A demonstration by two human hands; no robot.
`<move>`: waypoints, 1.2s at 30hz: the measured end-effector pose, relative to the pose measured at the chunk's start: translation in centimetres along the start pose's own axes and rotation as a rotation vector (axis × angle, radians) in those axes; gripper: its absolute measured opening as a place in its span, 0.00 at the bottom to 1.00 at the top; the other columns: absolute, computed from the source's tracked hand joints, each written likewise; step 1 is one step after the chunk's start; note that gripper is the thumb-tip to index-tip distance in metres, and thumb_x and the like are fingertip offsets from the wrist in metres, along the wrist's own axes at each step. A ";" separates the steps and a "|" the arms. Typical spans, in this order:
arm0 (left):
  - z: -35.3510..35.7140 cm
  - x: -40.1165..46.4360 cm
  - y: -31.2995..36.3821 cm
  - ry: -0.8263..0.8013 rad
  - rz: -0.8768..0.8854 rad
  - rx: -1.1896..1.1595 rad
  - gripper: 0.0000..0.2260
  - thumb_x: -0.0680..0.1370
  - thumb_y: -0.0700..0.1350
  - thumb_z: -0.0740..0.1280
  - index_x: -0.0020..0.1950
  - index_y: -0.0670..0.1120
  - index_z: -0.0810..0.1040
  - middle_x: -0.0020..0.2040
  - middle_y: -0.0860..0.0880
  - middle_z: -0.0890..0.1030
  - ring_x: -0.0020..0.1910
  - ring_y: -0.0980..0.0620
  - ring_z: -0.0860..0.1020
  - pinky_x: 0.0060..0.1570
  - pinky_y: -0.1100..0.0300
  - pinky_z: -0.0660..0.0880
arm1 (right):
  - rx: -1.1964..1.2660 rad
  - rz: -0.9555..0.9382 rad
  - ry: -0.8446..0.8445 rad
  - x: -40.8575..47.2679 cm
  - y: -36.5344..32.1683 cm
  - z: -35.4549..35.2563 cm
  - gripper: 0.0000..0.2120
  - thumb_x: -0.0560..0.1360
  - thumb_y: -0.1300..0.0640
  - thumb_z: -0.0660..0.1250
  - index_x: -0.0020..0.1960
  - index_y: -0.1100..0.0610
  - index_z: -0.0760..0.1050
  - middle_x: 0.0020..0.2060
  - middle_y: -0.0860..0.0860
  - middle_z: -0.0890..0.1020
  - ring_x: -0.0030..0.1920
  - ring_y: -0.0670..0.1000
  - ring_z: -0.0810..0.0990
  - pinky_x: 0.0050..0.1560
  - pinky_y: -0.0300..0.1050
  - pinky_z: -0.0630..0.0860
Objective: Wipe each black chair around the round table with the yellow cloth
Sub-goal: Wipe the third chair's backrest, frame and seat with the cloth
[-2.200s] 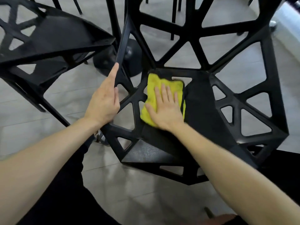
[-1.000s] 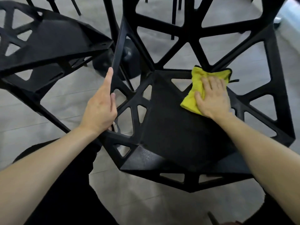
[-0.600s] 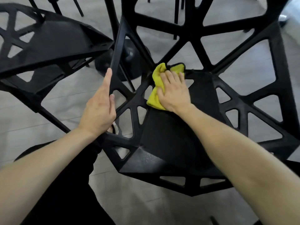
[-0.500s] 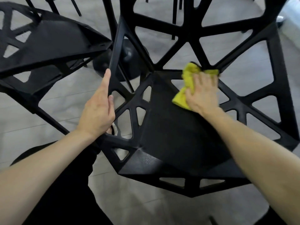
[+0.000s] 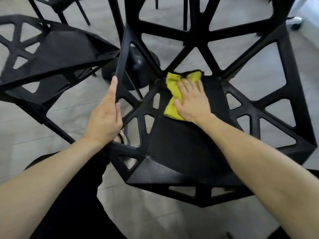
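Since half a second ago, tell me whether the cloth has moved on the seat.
Yes. The cloth, pressed flat under the right hand, has slid left along the back of the chair seat, toward the corner nearer the left hand.

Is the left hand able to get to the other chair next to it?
Probably yes. The left hand grips this chair's side bar, and only open floor lies between it and the other chair.
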State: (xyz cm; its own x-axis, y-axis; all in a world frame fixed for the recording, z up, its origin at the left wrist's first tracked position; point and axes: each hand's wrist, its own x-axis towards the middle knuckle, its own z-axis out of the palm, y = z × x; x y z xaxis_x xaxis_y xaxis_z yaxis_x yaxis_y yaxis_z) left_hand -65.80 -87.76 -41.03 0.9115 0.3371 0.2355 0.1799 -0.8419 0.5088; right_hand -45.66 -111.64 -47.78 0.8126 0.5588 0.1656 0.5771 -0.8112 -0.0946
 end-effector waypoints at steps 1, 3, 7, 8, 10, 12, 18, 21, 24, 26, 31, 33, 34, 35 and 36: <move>0.0 0.0 0.0 0.002 -0.016 -0.011 0.33 0.86 0.38 0.59 0.89 0.51 0.49 0.81 0.48 0.71 0.52 0.42 0.79 0.50 0.54 0.72 | -0.035 0.044 0.007 -1.1 3.5 -0.5 0.34 0.78 0.42 0.58 0.79 0.58 0.67 0.77 0.57 0.71 0.80 0.60 0.65 0.83 0.63 0.51; 0.0 -0.1 -0.1 0.007 -0.019 -0.024 0.34 0.87 0.38 0.59 0.89 0.51 0.48 0.78 0.46 0.74 0.53 0.37 0.79 0.53 0.46 0.76 | -0.121 0.116 -0.028 -2.7 9.0 -1.9 0.33 0.78 0.41 0.57 0.77 0.59 0.68 0.75 0.59 0.72 0.79 0.62 0.65 0.83 0.61 0.49; 0.3 0.2 -0.2 -0.018 -0.022 -0.034 0.34 0.87 0.39 0.59 0.89 0.51 0.47 0.69 0.37 0.78 0.51 0.33 0.80 0.52 0.40 0.77 | -0.123 0.229 -0.046 -3.3 5.9 -2.3 0.35 0.78 0.43 0.56 0.78 0.64 0.67 0.74 0.64 0.71 0.78 0.66 0.63 0.83 0.63 0.51; 0.2 0.2 -0.2 -0.011 -0.023 -0.032 0.34 0.87 0.39 0.59 0.89 0.51 0.47 0.67 0.36 0.79 0.48 0.34 0.80 0.49 0.41 0.77 | -0.101 0.201 -0.068 -3.9 2.4 -1.9 0.36 0.78 0.43 0.54 0.79 0.64 0.66 0.74 0.65 0.71 0.78 0.67 0.64 0.82 0.65 0.53; 0.3 0.1 -0.2 0.006 0.019 -0.010 0.34 0.86 0.39 0.59 0.89 0.50 0.49 0.66 0.36 0.79 0.46 0.34 0.79 0.46 0.42 0.76 | -0.003 0.059 -0.086 -5.9 -5.4 -1.0 0.36 0.79 0.43 0.55 0.81 0.64 0.64 0.76 0.66 0.69 0.78 0.67 0.64 0.81 0.65 0.54; 0.4 0.2 -0.4 0.024 0.049 0.008 0.34 0.85 0.37 0.60 0.89 0.48 0.50 0.65 0.37 0.80 0.44 0.36 0.78 0.43 0.44 0.74 | 0.130 -0.058 -0.074 -7.4 -10.8 -1.0 0.36 0.80 0.44 0.56 0.82 0.62 0.62 0.79 0.63 0.67 0.81 0.65 0.61 0.82 0.64 0.53; 0.5 0.3 -0.8 -0.007 0.039 -0.017 0.35 0.86 0.38 0.59 0.89 0.52 0.46 0.67 0.40 0.80 0.40 0.42 0.76 0.42 0.42 0.75 | -0.078 0.002 -0.146 -8.0 0.8 -2.0 0.40 0.81 0.29 0.49 0.84 0.53 0.61 0.83 0.56 0.64 0.84 0.57 0.57 0.83 0.63 0.48; 0.5 0.4 -0.7 -0.018 0.019 -0.039 0.35 0.86 0.39 0.59 0.89 0.53 0.45 0.64 0.41 0.80 0.40 0.42 0.77 0.43 0.43 0.76 | -0.179 0.235 -0.139 -6.1 8.2 -3.4 0.44 0.80 0.30 0.47 0.84 0.61 0.60 0.83 0.63 0.60 0.85 0.60 0.52 0.84 0.62 0.44; 0.6 0.6 -0.8 -0.007 0.059 -0.013 0.35 0.86 0.39 0.58 0.89 0.52 0.45 0.79 0.41 0.71 0.58 0.33 0.80 0.57 0.37 0.79 | -0.175 0.268 -0.166 -6.4 3.6 -3.1 0.44 0.80 0.33 0.46 0.82 0.67 0.61 0.81 0.68 0.60 0.84 0.65 0.54 0.83 0.63 0.46; 0.4 0.6 -0.6 -0.013 0.081 0.009 0.34 0.86 0.39 0.58 0.89 0.50 0.46 0.83 0.41 0.67 0.63 0.31 0.79 0.59 0.36 0.79 | -0.083 0.114 -0.161 -10.2 -2.7 -3.2 0.41 0.82 0.36 0.48 0.81 0.67 0.64 0.80 0.68 0.64 0.82 0.66 0.59 0.83 0.63 0.49; 0.7 0.4 -0.4 0.020 0.078 0.031 0.34 0.86 0.38 0.58 0.89 0.50 0.48 0.82 0.42 0.68 0.58 0.31 0.80 0.51 0.36 0.80 | 0.122 -0.203 -0.181 -14.9 -7.8 -4.6 0.35 0.83 0.38 0.54 0.84 0.58 0.62 0.83 0.58 0.63 0.84 0.59 0.57 0.83 0.60 0.52; 0.7 0.5 -0.7 0.019 0.104 0.028 0.34 0.86 0.38 0.58 0.89 0.50 0.47 0.81 0.41 0.69 0.56 0.31 0.80 0.50 0.34 0.80 | 0.136 -0.192 -0.176 -11.9 -6.5 -3.5 0.35 0.83 0.38 0.52 0.84 0.55 0.61 0.83 0.56 0.62 0.84 0.57 0.56 0.84 0.58 0.51; 0.8 0.6 -0.9 0.019 0.106 0.029 0.34 0.86 0.38 0.58 0.89 0.50 0.47 0.79 0.40 0.70 0.53 0.32 0.80 0.49 0.34 0.80 | 0.127 -0.172 -0.145 -9.2 -6.0 -2.4 0.35 0.83 0.39 0.51 0.84 0.56 0.61 0.84 0.56 0.62 0.84 0.57 0.56 0.84 0.58 0.51; 0.8 0.6 -1.0 0.018 0.100 0.025 0.34 0.86 0.38 0.58 0.89 0.50 0.47 0.78 0.40 0.72 0.50 0.33 0.80 0.47 0.34 0.79 | 0.112 -0.124 -0.109 -6.1 -5.7 -1.4 0.35 0.83 0.40 0.50 0.84 0.56 0.61 0.83 0.56 0.62 0.84 0.58 0.56 0.84 0.59 0.51; 0.9 0.6 -1.1 0.016 0.097 0.024 0.34 0.86 0.39 0.58 0.89 0.51 0.46 0.76 0.40 0.72 0.47 0.34 0.80 0.46 0.34 0.79 | 0.109 -0.046 -0.085 -2.9 -5.7 -0.6 0.35 0.82 0.41 0.50 0.84 0.57 0.62 0.83 0.57 0.64 0.84 0.59 0.57 0.84 0.59 0.51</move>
State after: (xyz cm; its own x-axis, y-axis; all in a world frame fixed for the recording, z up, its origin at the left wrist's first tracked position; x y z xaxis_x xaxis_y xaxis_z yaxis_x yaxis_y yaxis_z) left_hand -65.08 -87.02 -42.16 0.9192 0.2601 0.2955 0.1002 -0.8805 0.4633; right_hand -51.36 -108.67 -47.15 0.7866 0.6110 0.0890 0.6154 -0.7637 -0.1953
